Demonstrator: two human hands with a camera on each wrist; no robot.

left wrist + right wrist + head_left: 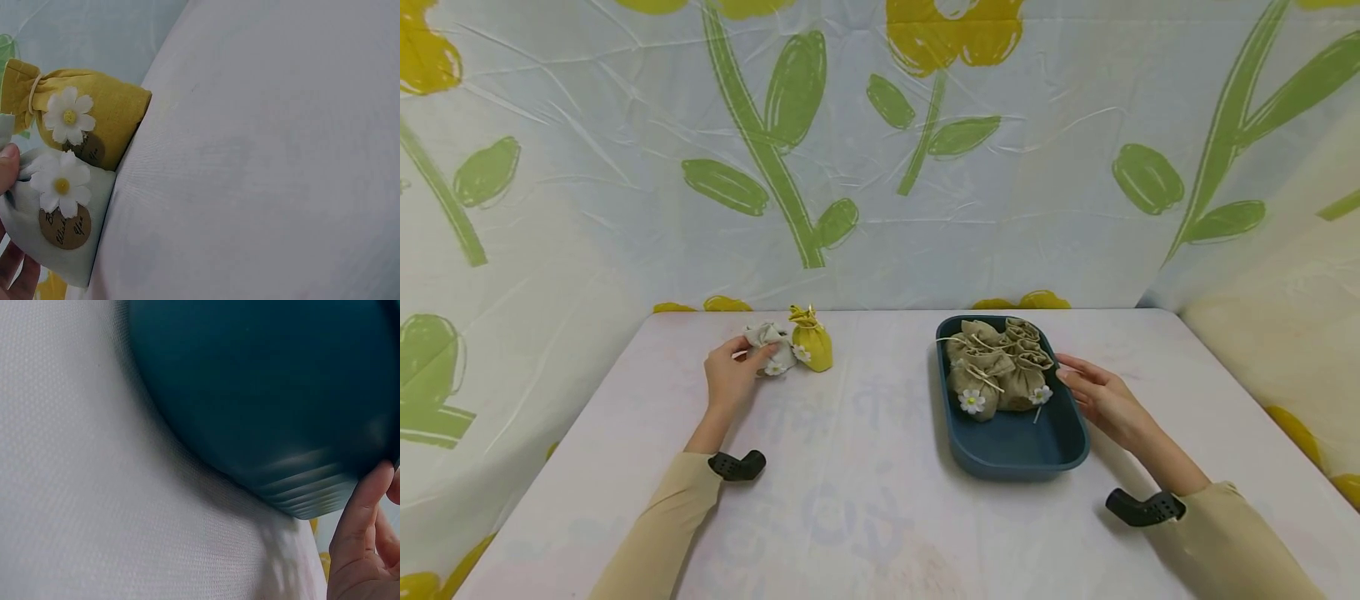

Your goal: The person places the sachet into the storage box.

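At the far left of the table, my left hand (730, 377) pinches a small white drawstring pouch (781, 350) near its gathered top. A white cloth flower (61, 186) and a round brown label (64, 229) with handwriting-style print show on its front. Right beside it a yellow drawstring pouch (817, 343) stands upright, tied at the neck, with a flower too. On the right, my right hand (1112, 404) rests its fingertips against the outer side of a dark blue tub (1015, 450). Its fingers are loosely extended along the rim.
Several tan drawstring pouches (988, 367) sit bunched in the far part of the tub, two with white flowers in front. A pale cloth covers the table (857, 467). Behind its far edge hangs a flower-printed curtain (1037, 208).
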